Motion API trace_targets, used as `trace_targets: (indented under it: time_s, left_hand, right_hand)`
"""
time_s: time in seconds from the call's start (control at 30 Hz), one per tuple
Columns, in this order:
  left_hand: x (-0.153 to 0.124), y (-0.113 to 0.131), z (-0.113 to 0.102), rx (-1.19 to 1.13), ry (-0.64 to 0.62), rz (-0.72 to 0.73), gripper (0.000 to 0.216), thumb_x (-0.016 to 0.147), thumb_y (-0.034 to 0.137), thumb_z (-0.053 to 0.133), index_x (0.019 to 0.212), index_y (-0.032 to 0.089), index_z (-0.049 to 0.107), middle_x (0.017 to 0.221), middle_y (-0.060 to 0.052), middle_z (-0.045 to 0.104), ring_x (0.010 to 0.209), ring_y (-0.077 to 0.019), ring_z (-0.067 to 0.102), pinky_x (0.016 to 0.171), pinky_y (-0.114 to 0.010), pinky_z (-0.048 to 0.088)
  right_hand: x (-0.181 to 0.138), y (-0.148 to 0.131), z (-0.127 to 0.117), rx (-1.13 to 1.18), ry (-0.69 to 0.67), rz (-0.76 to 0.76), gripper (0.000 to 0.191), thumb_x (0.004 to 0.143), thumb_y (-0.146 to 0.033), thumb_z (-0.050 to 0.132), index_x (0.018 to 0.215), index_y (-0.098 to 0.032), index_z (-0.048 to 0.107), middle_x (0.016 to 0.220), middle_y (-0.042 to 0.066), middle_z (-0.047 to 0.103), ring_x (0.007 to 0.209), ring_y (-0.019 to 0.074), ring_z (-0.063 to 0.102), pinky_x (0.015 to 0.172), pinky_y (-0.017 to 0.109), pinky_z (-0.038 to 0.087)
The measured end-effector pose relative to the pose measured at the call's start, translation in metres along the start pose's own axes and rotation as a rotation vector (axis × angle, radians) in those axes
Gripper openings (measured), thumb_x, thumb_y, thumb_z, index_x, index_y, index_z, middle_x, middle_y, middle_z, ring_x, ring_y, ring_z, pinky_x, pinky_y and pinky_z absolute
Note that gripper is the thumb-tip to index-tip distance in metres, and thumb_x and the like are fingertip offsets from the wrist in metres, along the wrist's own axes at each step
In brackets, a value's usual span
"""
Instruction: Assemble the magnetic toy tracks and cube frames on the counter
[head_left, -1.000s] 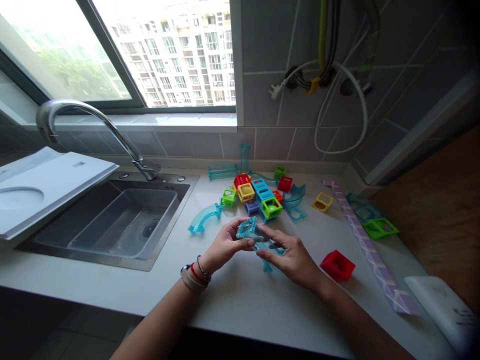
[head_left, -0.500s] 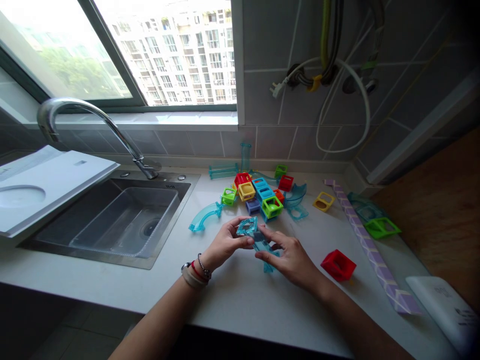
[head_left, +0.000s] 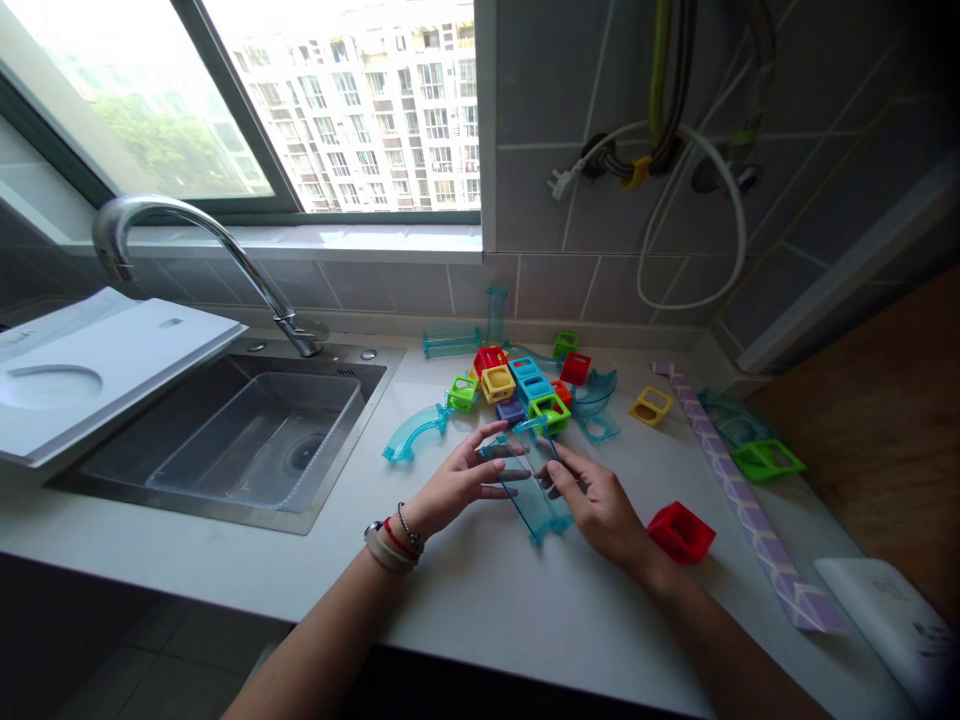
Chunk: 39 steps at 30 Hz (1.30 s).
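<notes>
Both hands meet over the white counter [head_left: 480,590] on a clear teal track piece [head_left: 534,500]. My left hand [head_left: 466,482], with bracelets at the wrist, pinches the piece's far left end between thumb and stretched fingers. My right hand [head_left: 600,505] grips its right side, fingers pressed on the upper edge. The straight trough runs from the hands toward me, its near end low over the counter. Just beyond the hands lies a cluster of coloured cube blocks [head_left: 525,388], red, yellow, green and blue.
A steel sink [head_left: 225,440] with a curved tap [head_left: 187,230] fills the left side, a white board [head_left: 97,360] resting over its edge. A curved teal track [head_left: 416,432], a red cube [head_left: 681,532], a yellow frame [head_left: 649,405], a green frame [head_left: 766,460] and a purple strip [head_left: 739,500] lie around.
The teal piece has turned in my hands, so the long trough now shows flat and points toward me. Both hands have shifted slightly apart along it.
</notes>
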<state>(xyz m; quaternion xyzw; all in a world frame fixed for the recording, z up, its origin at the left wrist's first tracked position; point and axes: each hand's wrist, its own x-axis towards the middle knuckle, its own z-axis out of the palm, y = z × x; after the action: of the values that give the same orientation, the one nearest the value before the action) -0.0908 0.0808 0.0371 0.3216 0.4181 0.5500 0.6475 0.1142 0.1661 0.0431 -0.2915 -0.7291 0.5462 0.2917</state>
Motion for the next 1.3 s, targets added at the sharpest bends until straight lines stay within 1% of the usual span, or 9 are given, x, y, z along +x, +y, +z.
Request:
trace_targets:
  time_s: [0.1, 0.2, 0.27, 0.37, 0.47, 0.7, 0.93, 1.2, 1.3]
  left_hand:
    - [0.001, -0.003, -0.001, -0.02, 0.006, -0.025, 0.057, 0.087, 0.031, 0.073, 0.14, 0.028, 0.048, 0.142, -0.017, 0.055, 0.114, -0.0311, 0.067, 0.093, -0.044, 0.054]
    - [0.001, -0.005, 0.0, -0.041, -0.024, -0.049, 0.058, 0.087, 0.028, 0.073, 0.14, 0.027, 0.049, 0.141, -0.016, 0.056, 0.115, -0.0292, 0.066, 0.095, -0.043, 0.053]
    - [0.001, -0.006, 0.001, -0.049, -0.051, -0.063, 0.061, 0.087, 0.026, 0.073, 0.142, 0.028, 0.049, 0.141, -0.016, 0.056, 0.118, -0.0285, 0.065, 0.095, -0.042, 0.054]
    - [0.001, -0.006, 0.003, -0.079, -0.076, -0.07, 0.065, 0.085, 0.024, 0.075, 0.144, 0.03, 0.048, 0.143, -0.015, 0.056, 0.12, -0.0285, 0.063, 0.095, -0.043, 0.054]
    - [0.001, -0.007, 0.004, -0.105, -0.085, -0.065, 0.067, 0.084, 0.022, 0.076, 0.144, 0.03, 0.048, 0.145, -0.014, 0.054, 0.123, -0.0287, 0.061, 0.099, -0.045, 0.052]
    - [0.003, -0.007, 0.001, -0.104, -0.088, -0.092, 0.065, 0.086, 0.019, 0.073, 0.145, 0.027, 0.048, 0.131, -0.014, 0.064, 0.117, -0.0266, 0.065, 0.096, -0.045, 0.054]
    - [0.004, -0.008, 0.002, -0.115, -0.079, -0.078, 0.062, 0.084, 0.02, 0.075, 0.141, 0.027, 0.051, 0.139, -0.015, 0.058, 0.12, -0.0289, 0.063, 0.093, -0.042, 0.055]
    - [0.004, -0.007, 0.002, -0.089, -0.094, -0.081, 0.063, 0.083, 0.023, 0.076, 0.141, 0.026, 0.051, 0.132, -0.014, 0.061, 0.116, -0.0271, 0.064, 0.092, -0.041, 0.056]
    - [0.005, -0.01, 0.003, -0.006, -0.079, -0.062, 0.063, 0.084, 0.028, 0.074, 0.142, 0.026, 0.05, 0.122, -0.013, 0.064, 0.11, -0.0252, 0.066, 0.086, -0.038, 0.058]
  right_hand:
    - [0.0, 0.005, 0.004, 0.065, 0.015, 0.066, 0.037, 0.095, -0.046, 0.056, 0.12, -0.019, 0.06, 0.086, 0.004, 0.071, 0.075, 0.0183, 0.068, 0.067, 0.028, 0.053]
    - [0.0, 0.008, 0.008, 0.017, 0.019, 0.062, 0.03, 0.093, -0.048, 0.059, 0.099, -0.019, 0.064, 0.082, 0.004, 0.069, 0.071, 0.0176, 0.065, 0.061, 0.026, 0.05]
    - [0.001, 0.009, 0.01, -0.029, 0.01, 0.062, 0.032, 0.09, -0.049, 0.062, 0.093, -0.018, 0.067, 0.082, 0.004, 0.068, 0.07, 0.0171, 0.062, 0.061, 0.026, 0.049]
    - [0.002, 0.01, 0.01, -0.038, 0.055, 0.085, 0.035, 0.085, -0.051, 0.068, 0.096, -0.018, 0.067, 0.075, 0.002, 0.065, 0.066, 0.0165, 0.058, 0.058, 0.026, 0.047]
    - [0.003, 0.012, 0.01, -0.033, 0.099, 0.082, 0.034, 0.084, -0.051, 0.069, 0.088, -0.018, 0.064, 0.073, 0.001, 0.064, 0.065, 0.0161, 0.057, 0.057, 0.025, 0.045]
    - [0.003, 0.013, 0.011, -0.007, 0.073, 0.077, 0.033, 0.086, -0.05, 0.067, 0.087, -0.018, 0.065, 0.08, 0.004, 0.067, 0.072, 0.0177, 0.061, 0.065, 0.027, 0.048]
    - [0.003, 0.017, 0.012, -0.005, 0.081, 0.122, 0.036, 0.084, -0.053, 0.068, 0.082, -0.018, 0.064, 0.071, 0.002, 0.063, 0.063, 0.016, 0.057, 0.055, 0.025, 0.046]
    - [0.005, 0.021, 0.013, 0.009, 0.09, 0.14, 0.036, 0.083, -0.054, 0.068, 0.08, -0.018, 0.061, 0.065, 0.0, 0.059, 0.055, 0.014, 0.051, 0.05, 0.024, 0.042]
    - [0.006, 0.024, 0.014, 0.002, 0.093, 0.15, 0.036, 0.083, -0.054, 0.068, 0.079, -0.019, 0.06, 0.063, -0.001, 0.057, 0.055, 0.0139, 0.05, 0.05, 0.024, 0.04]
